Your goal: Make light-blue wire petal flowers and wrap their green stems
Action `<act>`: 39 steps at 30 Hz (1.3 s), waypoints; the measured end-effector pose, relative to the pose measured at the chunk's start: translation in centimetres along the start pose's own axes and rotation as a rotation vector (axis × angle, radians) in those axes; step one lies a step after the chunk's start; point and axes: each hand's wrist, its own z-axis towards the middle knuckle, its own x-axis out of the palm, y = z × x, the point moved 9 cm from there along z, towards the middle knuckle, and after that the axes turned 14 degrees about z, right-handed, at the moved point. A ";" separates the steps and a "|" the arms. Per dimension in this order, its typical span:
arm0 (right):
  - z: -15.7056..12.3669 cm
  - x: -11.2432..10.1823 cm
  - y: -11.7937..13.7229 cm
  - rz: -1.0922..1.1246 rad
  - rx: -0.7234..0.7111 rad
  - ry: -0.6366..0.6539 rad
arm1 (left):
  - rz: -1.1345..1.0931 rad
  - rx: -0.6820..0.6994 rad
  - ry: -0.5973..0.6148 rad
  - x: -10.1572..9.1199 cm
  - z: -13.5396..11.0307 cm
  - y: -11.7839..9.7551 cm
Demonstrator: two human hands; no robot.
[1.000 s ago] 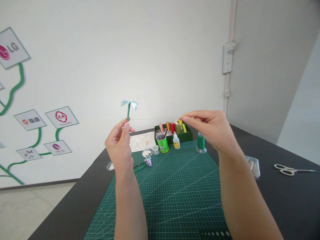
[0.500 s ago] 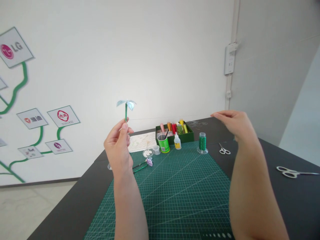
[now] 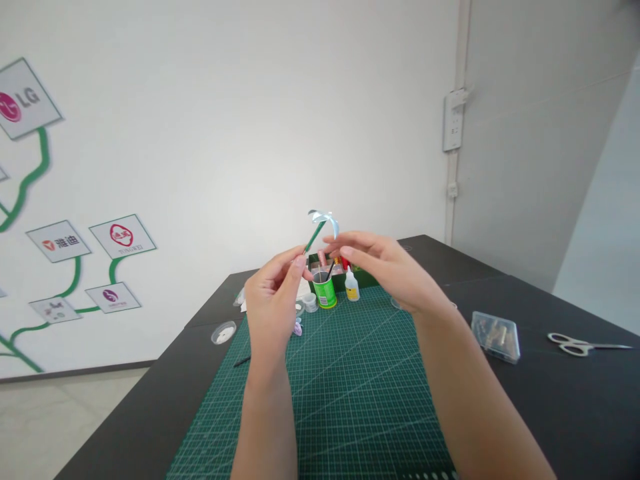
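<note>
My left hand [image 3: 273,297] pinches the green, thread-wrapped stem of a handmade flower [image 3: 315,237] between thumb and fingers. The flower tilts up to the right, and its thin pale blue petals [image 3: 324,217] spread at the top. My right hand [image 3: 377,260] is beside the petals, fingers stretched to the left and thumb apart from them. Its fingertips lie close to the lowest petal; whether they touch it I cannot tell. Below the hands, a small purple flower [image 3: 297,327] lies on the green cutting mat [image 3: 345,387], partly hidden by my left hand.
At the back stand a green can [image 3: 325,293] with sticks, a glue bottle [image 3: 352,287] and a thread box [image 3: 369,278]. A dish of white pieces [image 3: 223,332] is at left. On the right lie a clear case [image 3: 496,337] and scissors [image 3: 575,345].
My right hand has come left from far out to beside the petals, its pinch loosened. My left hand has moved right, and the flower now leans instead of standing upright.
</note>
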 end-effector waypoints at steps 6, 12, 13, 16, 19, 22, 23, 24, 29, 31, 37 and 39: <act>-0.9 3.5 -0.5 -0.058 0.032 0.036 | 0.167 0.060 -0.064 0.3 -0.7 -1.1; -1.9 2.7 1.8 -0.383 -0.095 -0.039 | 0.372 0.076 0.008 0.5 -0.3 -0.7; -2.0 2.5 2.0 -0.342 -0.088 -0.031 | 0.406 0.087 0.071 1.0 -0.2 -0.6; -2.4 1.5 2.8 -0.188 -0.084 -0.048 | 0.499 0.085 0.278 2.2 -0.4 -0.2; -2.5 0.1 3.6 -0.092 -0.098 -0.108 | 0.543 0.071 0.470 3.3 -1.2 0.0; -2.3 -1.2 3.8 -0.053 -0.108 -0.169 | 0.547 0.133 0.663 4.6 -2.6 -0.4; -2.2 -1.5 3.7 -0.043 -0.109 -0.184 | 0.541 0.164 0.710 4.9 -3.1 -0.8; -2.0 -1.7 3.5 -0.036 -0.107 -0.194 | 0.533 0.192 0.746 5.2 -3.5 -1.1; -1.1 -2.2 2.3 -0.018 -0.104 -0.199 | 0.491 0.253 0.811 5.2 -4.7 -2.6; -0.7 -2.2 1.7 -0.024 -0.090 -0.193 | 0.477 0.262 0.801 4.8 -4.8 -3.2; 0.4 -2.3 -0.3 -0.045 -0.019 -0.145 | 0.440 0.281 0.628 3.0 -4.2 -4.1; 0.6 -2.4 -0.9 -0.036 0.001 -0.135 | 0.390 0.280 0.518 2.1 -3.7 -4.2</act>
